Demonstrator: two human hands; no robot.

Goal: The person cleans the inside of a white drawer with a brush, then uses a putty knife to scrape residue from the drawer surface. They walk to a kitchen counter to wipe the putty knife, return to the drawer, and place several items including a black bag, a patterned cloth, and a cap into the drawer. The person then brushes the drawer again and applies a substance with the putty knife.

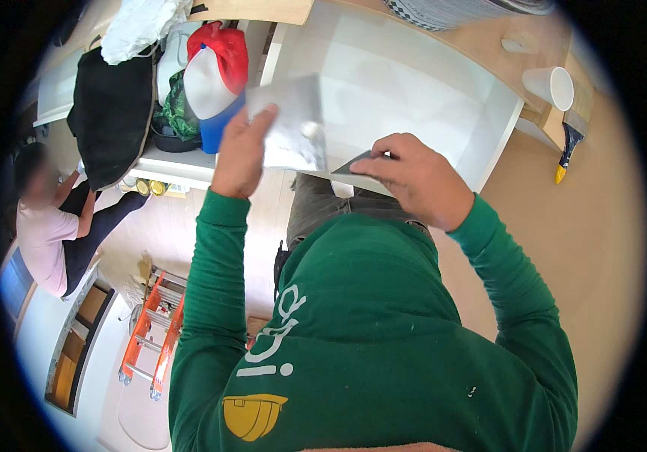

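Observation:
My left hand (244, 150) grips the edge of a thin, shiny silver-grey sheet (295, 127), perhaps a plastic pouch; it is blurred, so its kind is unclear. To its right, my right hand (416, 175) pinches a small dark grey piece (357, 162), which looks like folded sandpaper, between thumb and fingers. Both hands are above the near part of an open white drawer (408, 85). The sheet and the dark piece are apart. My right palm is partly turned away from view.
A paint can (459, 12), a white cup (549, 88) and a paintbrush (573, 133) stand or lie at the right. Caps (210, 85) and a black cloth bag (114, 116) are at the left. Beyond are a seated person (49, 226) and an orange stepladder (154, 330).

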